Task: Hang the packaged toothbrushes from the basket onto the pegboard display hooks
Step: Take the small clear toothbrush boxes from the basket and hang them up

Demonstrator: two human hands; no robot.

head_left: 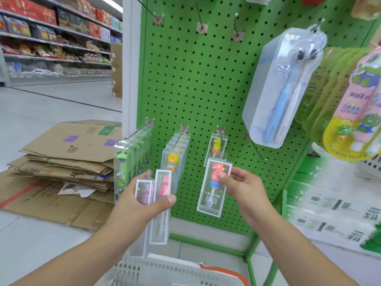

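Note:
My right hand (243,186) pinches a clear pack with a red dinosaur toothbrush (213,188), held just below a hook (221,134) that carries a yellow-figure pack (216,147). My left hand (144,205) grips two more clear packs (159,203) with pink brushes. The green pegboard (206,79) stands ahead. On its lower row, hooks hold green-frog packs (132,162) and yellow-duck packs (175,155). The white basket (165,269) with an orange handle sits at the bottom edge, below my arms.
A large pack with a blue toothbrush (282,89) hangs at upper right, next to green and pink packs (350,104). Several upper hooks (201,27) are bare. Flattened cardboard (61,162) lies on the floor at left. Stocked shelves (55,38) line the far aisle.

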